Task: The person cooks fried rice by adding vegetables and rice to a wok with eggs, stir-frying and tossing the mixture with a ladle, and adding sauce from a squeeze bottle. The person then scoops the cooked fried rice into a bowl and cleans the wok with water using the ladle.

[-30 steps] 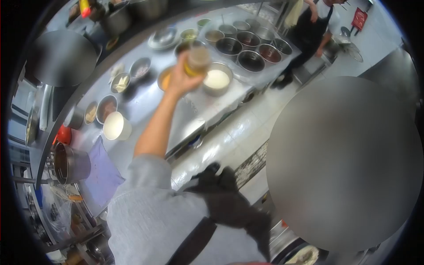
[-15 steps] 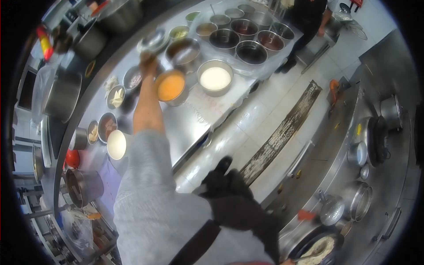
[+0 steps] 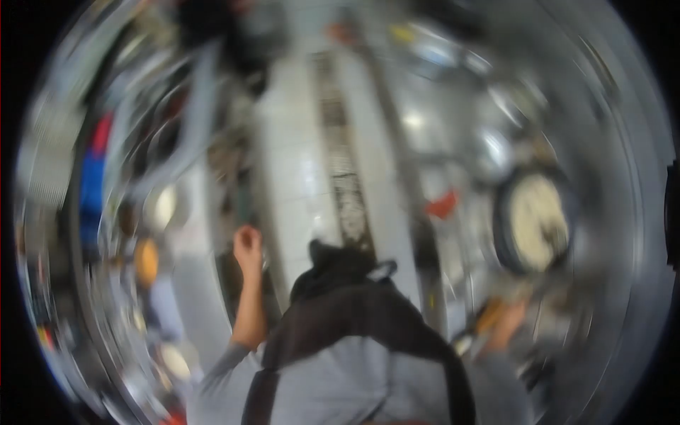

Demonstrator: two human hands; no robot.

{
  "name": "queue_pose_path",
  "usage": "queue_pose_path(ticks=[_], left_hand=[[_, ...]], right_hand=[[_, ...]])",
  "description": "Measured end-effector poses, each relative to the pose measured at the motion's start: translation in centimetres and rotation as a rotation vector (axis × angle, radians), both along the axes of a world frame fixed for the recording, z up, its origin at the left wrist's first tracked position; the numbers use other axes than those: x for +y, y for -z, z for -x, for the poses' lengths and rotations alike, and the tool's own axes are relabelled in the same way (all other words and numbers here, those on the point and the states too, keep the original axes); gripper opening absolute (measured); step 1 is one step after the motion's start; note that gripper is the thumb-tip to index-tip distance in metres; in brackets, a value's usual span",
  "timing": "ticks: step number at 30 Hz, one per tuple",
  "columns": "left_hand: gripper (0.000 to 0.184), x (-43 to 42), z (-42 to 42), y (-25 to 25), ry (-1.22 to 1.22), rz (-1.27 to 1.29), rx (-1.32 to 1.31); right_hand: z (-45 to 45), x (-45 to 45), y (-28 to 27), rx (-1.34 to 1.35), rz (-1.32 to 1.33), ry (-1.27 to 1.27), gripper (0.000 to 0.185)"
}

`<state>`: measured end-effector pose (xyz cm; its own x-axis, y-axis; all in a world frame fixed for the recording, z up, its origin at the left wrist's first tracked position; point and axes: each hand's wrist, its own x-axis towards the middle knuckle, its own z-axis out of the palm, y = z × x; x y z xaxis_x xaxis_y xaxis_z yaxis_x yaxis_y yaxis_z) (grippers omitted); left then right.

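Observation:
The picture is smeared by motion. My left hand is over the gap beside the left counter, its fingers curled and no object visible in them. At the lower right my right hand is wrapped at a blurred orange-brown handle, just below a dark wok. Pale food fills the wok, with a dark patch at its lower right. On the left counter are a bowl of white liquid and a bowl of orange liquid.
A pale tub stands at the lower left. A red object lies on the right-hand cooking counter, left of the wok. Between the counters runs the tiled floor with a dark grate strip. Dark clothing of a person shows at the top.
The view has swung right and down towards the wok. My left hand has drawn back from the bowls, and the yellowish container it held earliest is gone from it. My right hand has come into clearer view.

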<state>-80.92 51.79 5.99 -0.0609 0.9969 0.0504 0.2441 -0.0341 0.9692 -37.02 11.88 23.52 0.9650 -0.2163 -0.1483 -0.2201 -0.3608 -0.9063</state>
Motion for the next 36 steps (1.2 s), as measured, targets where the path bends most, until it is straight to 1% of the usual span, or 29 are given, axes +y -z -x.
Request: queue_pose_path(ticks=[1, 2, 3, 4, 6, 7, 8, 9, 10, 12, 13, 15, 16, 18, 20, 22, 23, 24, 25, 26, 27, 28, 29, 30, 31, 32, 34, 35, 36], left_hand=[[0.025, -0.7, -4.6, 2.4, 0.229, 0.038, 0.062], [0.025, -2.8, -10.6, -0.3, 0.418, 0.065, 0.162], [0.028, -4.1, -15.5, -1.0, 0.612, 0.065, 0.171], [0.031, -5.1, -20.2, -1.3, 0.774, 0.06, 0.182], [0.039, -6.5, -28.6, -1.9, 0.998, -0.065, 0.177], [0.041, -6.9, -32.6, -2.3, 1.057, -0.109, 0.246], [0.044, -7.1, -36.5, -2.6, 1.102, -0.149, 0.32], [0.048, -6.1, -38.0, -3.2, 1.097, -0.232, 0.354], [0.052, -5.9, -41.1, -3.1, 1.101, -0.321, 0.397], [0.064, -5.7, -46.9, -1.5, 1.17, -0.273, 0.536], [0.064, -5.6, -49.0, 0.1, 1.178, -0.273, 0.53], [0.072, -5.3, -51.9, 2.5, 1.594, 0.063, 0.762], [0.072, -5.9, -52.0, 3.5, 1.611, 0.055, 0.756], [0.077, -7.8, -51.4, 3.7, 1.384, -0.095, 0.629], [0.074, -9.1, -51.3, 2.8, 1.408, -0.109, 0.67], [0.071, -9.6, -50.4, 2.9, 1.424, -0.105, 0.728], [0.066, -9.5, -50.3, 3.0, 1.483, 0.133, 0.45], [0.061, -9.4, -50.2, 3.1, 1.513, 0.372, 0.165], [0.061, -8.9, -50.0, 3.1, 1.531, 0.366, 0.172], [0.056, -8.5, -49.5, 1.6, 1.525, 0.733, -0.097], [0.05, -8.4, -48.9, -0.1, 1.461, 1.103, -0.37], [0.05, -9.0, -48.5, -2.5, 1.464, 1.117, -0.368], [0.047, -10.4, -48.3, -5.5, 1.326, 1.175, -0.46], [0.045, -11.2, -48.0, -7.3, 1.183, 1.228, -0.547], [0.038, -11.2, -48.7, -7.7, 1.28, 1.227, -0.549], [0.038, -10.7, -50.5, -6.1, 1.285, 1.248, -0.538], [0.031, -10.6, -54.7, -1.4, 1.725, 0.864, -0.48], [0.031, -11.9, -55.6, -2.4, 1.74, 0.882, -0.488], [0.024, -14.1, -56.5, -5.0, 1.606, 0.851, -0.264]], right_hand=[[-3.7, -2.2, 1.8, 0.203, -0.265, 0.118, 0.03], [-6.8, -3.6, 4.9, 0.031, 0.16, 0.12, 0.032], [-11.9, -8.8, 11.6, -0.512, 0.843, -0.242, 0.041], [-13.1, -6.7, 9.5, -0.167, 0.777, -0.243, 0.05], [-12.5, -4.8, 7.6, -0.129, 0.672, -0.248, 0.054], [-12.0, -5.8, 6.9, -0.111, 0.693, -0.302, 0.055], [-10.9, -7.1, 6.4, -0.096, 0.714, -0.371, 0.055], [-7.7, -7.8, 4.8, -0.076, 0.695, -0.408, 0.055], [-6.2, -10.2, 4.4, -0.047, 0.667, -0.436, 0.054], [-4.3, -15.4, 4.3, -0.13, 0.575, -0.483, 0.055], [-4.6, -17.4, 4.9, -0.128, 0.581, -0.474, 0.055], [-5.4, -20.3, 6.2, -0.358, 0.686, -0.494, 0.055], [-6.3, -20.8, 6.6, -0.357, 0.695, -0.478, 0.055], [-9.9, -18.3, 6.5, -0.111, 0.75, -0.339, 0.056], [-12.7, -14.3, 6.4, -0.079, 0.635, -0.284, 0.056], [-13.6, -9.7, 3.8, 0.062, 0.383, -0.226, 0.056], [-13.1, -9.8, 4.3, 0.07, 0.369, -0.208, 0.056], [-12.6, -9.9, 4.8, 0.031, 0.448, -0.303, 0.056], [-12.3, -10.0, 5.0, -0.011, 0.531, -0.398, 0.056], [-11.2, -11.2, 5.1, -0.007, 0.531, -0.382, 0.056], [-8.9, -13.5, 5.3, -0.138, 0.535, -0.457, 0.056], [-6.7, -15.7, 5.3, -0.266, 0.539, -0.536, 0.056], [-5.2, -17.9, 5.3, -0.259, 0.547, -0.535, 0.056], [-3.5, -20.0, 5.3, -0.209, 0.611, -0.538, 0.056], [-2.1, -20.9, 5.2, -0.156, 0.673, -0.536, 0.056], [-1.1, -20.3, 4.4, -0.137, 0.68, -0.525, 0.056], [-0.2, -17.7, 1.6, -0.117, 0.665, -0.304, 0.051], [0.0, -16.8, 1.4, -0.198, 0.686, -0.254, 0.047], [0.8, -16.1, 0.8, -0.198, 0.7, -0.238, 0.047]])
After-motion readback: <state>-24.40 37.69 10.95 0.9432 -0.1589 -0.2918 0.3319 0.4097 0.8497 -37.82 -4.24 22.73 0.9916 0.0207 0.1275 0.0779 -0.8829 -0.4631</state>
